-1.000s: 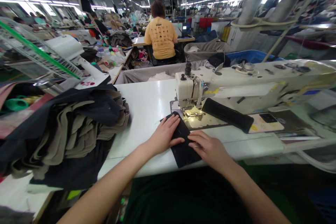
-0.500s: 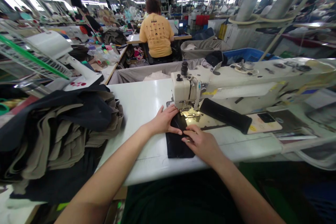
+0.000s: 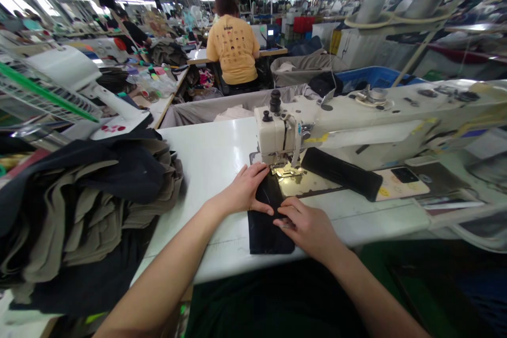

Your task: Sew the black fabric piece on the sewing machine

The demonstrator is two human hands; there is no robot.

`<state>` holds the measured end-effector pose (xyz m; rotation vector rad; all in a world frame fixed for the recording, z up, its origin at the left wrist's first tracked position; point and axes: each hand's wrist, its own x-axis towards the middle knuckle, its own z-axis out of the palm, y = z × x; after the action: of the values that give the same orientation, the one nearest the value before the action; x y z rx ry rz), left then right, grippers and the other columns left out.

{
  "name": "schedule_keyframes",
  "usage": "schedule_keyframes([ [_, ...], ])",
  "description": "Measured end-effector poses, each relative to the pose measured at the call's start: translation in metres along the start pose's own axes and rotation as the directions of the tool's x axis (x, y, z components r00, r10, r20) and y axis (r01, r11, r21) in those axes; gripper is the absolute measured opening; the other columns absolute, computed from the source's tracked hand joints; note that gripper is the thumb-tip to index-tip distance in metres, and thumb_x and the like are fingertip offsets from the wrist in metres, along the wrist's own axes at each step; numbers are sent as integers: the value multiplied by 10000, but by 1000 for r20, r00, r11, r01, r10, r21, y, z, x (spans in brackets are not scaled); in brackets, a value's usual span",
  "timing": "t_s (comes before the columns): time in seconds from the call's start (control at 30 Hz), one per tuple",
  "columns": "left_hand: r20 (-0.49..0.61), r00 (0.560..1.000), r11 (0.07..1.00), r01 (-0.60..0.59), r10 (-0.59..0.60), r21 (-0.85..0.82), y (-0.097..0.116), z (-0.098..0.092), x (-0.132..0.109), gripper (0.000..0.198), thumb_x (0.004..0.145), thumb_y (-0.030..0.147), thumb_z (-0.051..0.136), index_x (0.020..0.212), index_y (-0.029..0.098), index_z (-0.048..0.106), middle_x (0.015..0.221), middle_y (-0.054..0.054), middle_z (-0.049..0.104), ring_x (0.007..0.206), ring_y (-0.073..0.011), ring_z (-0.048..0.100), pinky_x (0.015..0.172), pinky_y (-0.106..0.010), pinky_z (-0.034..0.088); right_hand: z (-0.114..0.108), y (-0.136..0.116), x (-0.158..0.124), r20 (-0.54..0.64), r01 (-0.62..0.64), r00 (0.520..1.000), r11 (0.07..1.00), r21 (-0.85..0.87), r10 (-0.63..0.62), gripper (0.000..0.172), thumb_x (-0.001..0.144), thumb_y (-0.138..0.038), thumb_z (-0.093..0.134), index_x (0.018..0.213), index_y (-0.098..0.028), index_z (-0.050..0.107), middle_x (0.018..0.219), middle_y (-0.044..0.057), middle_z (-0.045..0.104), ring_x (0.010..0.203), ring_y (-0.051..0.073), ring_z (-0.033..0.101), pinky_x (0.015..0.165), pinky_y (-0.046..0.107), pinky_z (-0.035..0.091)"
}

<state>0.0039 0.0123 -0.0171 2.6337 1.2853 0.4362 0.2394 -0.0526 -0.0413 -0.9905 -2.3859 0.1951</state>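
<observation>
Fingers of left hand (image 3: 246, 188) laid flat, released, on black fabric piece (image 3: 271, 240); right hand (image 3: 312, 226) fingers bent at its right edge, pinch I cannot confirm. Piece's lower end near front edge of table (image 3: 208, 150), upper end beside lit metal plate (image 3: 307, 187). I see bare tabletop leftward to cloth stack (image 3: 93, 206). Versus one second ago: piece straightened from slant.

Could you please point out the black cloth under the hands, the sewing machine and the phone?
Black cloth (image 3: 270, 238): head view, on its flat near end.
Sewing machine (image 3: 352, 119): head view, on the side of its long arm.
Phone (image 3: 396, 187): head view, on its pale back, beside the dark camera block.
</observation>
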Motion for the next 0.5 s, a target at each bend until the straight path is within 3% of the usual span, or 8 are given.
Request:
schedule_keyframes([
  [0.23, 20, 998, 998, 55, -55, 15, -1, -4, 5, 1109, 629, 765, 770, 1496, 167, 422, 1541, -216, 419, 1451, -412, 355, 1209, -661, 150, 5, 1, 1, -71, -29, 997, 997, -67, 24, 144, 941, -276, 651, 1055, -188, 656, 1212, 71, 676, 875, 192, 705, 660, 283, 518],
  [0.5, 33, 997, 997, 72, -71, -14, -2, -4, 5, 1101, 633, 736, 790, 1506, 182, 409, 1560, -193, 403, 1471, -398, 327, 1214, -652, 164, 7, 2, 0, -69, -21, 997, 996, -89, 15, 140, 954, -279, 632, 1065, -200, 664, 1225, 65, 686, 903, 197, 711, 699, 291, 541],
])
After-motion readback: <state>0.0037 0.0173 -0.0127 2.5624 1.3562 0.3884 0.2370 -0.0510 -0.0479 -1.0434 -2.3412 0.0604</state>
